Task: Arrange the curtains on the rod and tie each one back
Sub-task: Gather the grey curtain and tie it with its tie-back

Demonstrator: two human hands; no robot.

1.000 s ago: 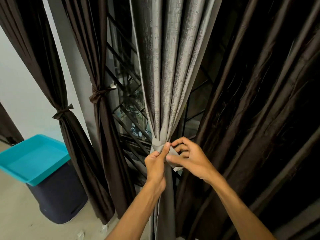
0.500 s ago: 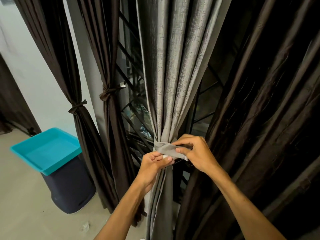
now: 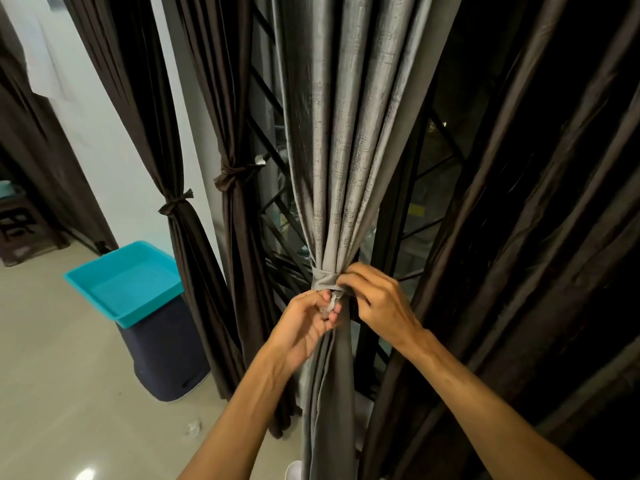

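2 hands are closed on the grey fabric tie-back (image 3: 323, 280), wrapped round the gathered grey textured curtain (image 3: 346, 133): its end is pinched by the left hand (image 3: 304, 322), its band by the right hand (image 3: 379, 301).

Both hands (image 3: 346, 310) pinching grey tieback (image 3: 323, 279), bunched grey curtain (image 3: 341, 140)

1. The grey curtain (image 3: 346, 133) was woven cloth, slubby and faintly shiny; its tie band (image 3: 323, 280) was the same cloth, matt.
2. The brown curtains (image 3: 519, 202) at right were satiny cloth.
3. At left, the teal tray (image 3: 128, 285) was smooth plastic, the dark bin (image 3: 166, 358) matt.
4. The floor (image 3: 52, 375) was glossy.
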